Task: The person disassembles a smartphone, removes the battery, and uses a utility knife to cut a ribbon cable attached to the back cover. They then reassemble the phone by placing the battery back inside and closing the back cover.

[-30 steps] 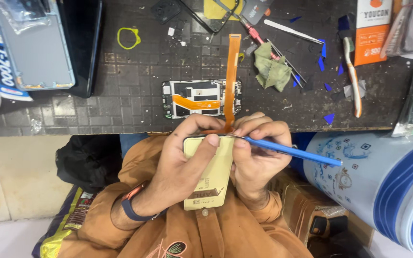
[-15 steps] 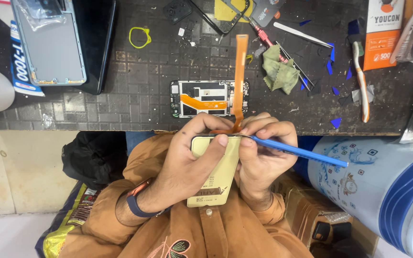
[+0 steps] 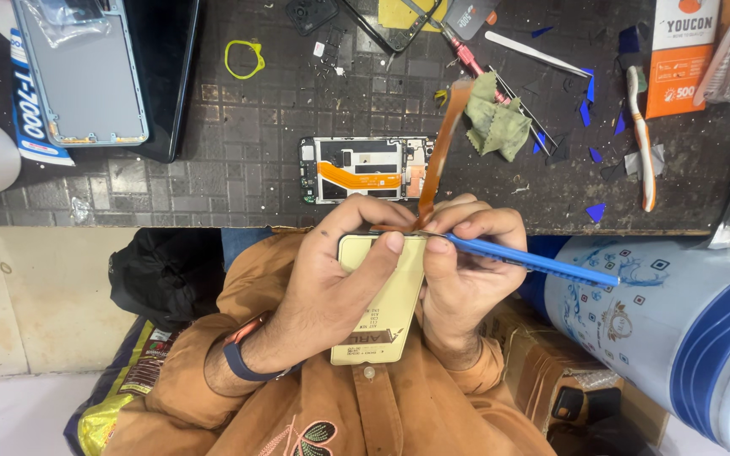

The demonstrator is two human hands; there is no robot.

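Hands grip a yellow battery and blue tool; opened phone, green cloth lie beyond.

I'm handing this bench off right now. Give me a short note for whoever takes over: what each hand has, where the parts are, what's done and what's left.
Left hand: grips the pale yellow battery from its left side, thumb across the top edge, held above the lap.
Right hand: holds the blue pry tool, tip at the battery's top edge, and pinches the base of the orange strip that rises from there.
On the dark mat: opened phone with its insides bare; grey back cover at upper left.
Done: battery is out of the phone.
Left: strip still attached at the battery's top.
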